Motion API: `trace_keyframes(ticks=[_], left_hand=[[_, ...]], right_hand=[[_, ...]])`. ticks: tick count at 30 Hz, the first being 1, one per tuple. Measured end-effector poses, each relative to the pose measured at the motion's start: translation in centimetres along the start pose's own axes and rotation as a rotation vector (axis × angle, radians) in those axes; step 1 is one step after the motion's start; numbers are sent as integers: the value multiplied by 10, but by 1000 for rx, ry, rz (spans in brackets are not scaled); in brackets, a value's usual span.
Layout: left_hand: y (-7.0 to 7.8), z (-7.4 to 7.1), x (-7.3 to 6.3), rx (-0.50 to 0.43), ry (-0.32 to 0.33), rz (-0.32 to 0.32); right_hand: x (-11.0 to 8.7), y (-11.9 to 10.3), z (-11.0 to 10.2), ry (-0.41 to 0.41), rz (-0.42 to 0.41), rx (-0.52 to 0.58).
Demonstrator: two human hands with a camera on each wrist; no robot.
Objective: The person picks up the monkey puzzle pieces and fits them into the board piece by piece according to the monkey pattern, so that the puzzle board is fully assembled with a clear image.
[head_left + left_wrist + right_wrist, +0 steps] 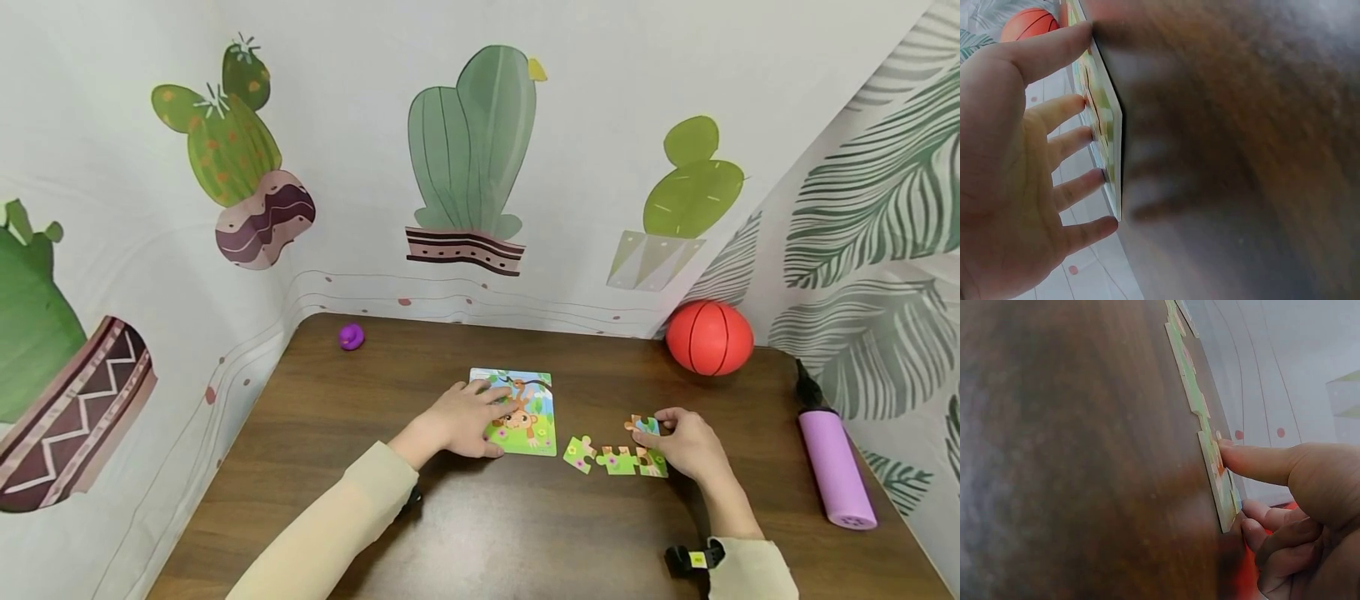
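Note:
My left hand [465,419] lies with spread fingers across a flat jigsaw picture board [542,433] showing a monkey on grass. In the left wrist view the fingertips reach the face and edge of the board [1116,134]. To its right, my right hand [690,446] pinches a blue and orange puzzle piece [647,426] between thumb and fingers, just above a row of loose pieces. That row has a tilted green piece [577,456] at left, a green middle piece [619,463] and a corner piece [655,467], partly overlapped by the hand.
A red ball [709,338] sits at the back right of the brown table [480,533]. Near the right edge lies a pink pump [836,467] with a black nozzle. A small purple duck [351,337] stands at the back left. Cactus-printed cloth [585,150] hangs behind.

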State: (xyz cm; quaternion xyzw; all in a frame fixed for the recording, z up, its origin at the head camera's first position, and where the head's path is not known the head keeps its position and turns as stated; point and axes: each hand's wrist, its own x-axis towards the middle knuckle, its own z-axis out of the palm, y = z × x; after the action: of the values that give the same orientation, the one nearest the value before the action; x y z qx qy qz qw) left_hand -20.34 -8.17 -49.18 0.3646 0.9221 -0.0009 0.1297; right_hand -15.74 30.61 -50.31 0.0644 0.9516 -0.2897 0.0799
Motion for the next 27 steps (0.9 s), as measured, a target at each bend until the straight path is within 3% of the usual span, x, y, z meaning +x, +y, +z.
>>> trace_keyframes(ticks=[3,12,19,27], left_hand=[[-1,1,1,-14,5,1],[-4,2,0,-177,-37,-46],[-4,-1,-1,-174,-42,-46],[-4,-1,-1,-166,-45,-47]], right_hand=[[1,0,1,-7,-10,13],[-5,-1,1,45,-31,41],[-7,3,-1,81,-31,61],[-8,2,-1,124,-95,98]])
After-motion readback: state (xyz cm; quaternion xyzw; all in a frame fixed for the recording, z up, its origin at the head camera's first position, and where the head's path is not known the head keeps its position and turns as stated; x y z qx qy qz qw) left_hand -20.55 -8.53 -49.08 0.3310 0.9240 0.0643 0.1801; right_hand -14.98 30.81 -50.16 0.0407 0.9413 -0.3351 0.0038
